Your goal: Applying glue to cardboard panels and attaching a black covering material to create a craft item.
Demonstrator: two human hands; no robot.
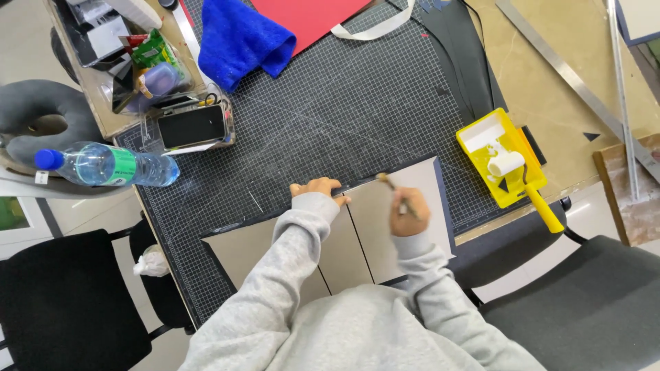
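head view: left hand (317, 188) lies with fingers curled over the far edge of the grey board panels (357, 230), pressing them onto the cutting mat (344, 117). right hand (408, 218), just beside it, pinches a small brush (386, 182), tip at that same edge. beyond the right hand sits a yellow roller tray (481, 132).

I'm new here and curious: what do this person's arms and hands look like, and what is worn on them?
Both arms are covered by long, loose, light grey sweatshirt sleeves ending in ribbed cuffs at the wrists. The left hand and right hand are bare: no gloves, and no rings or watch visible.
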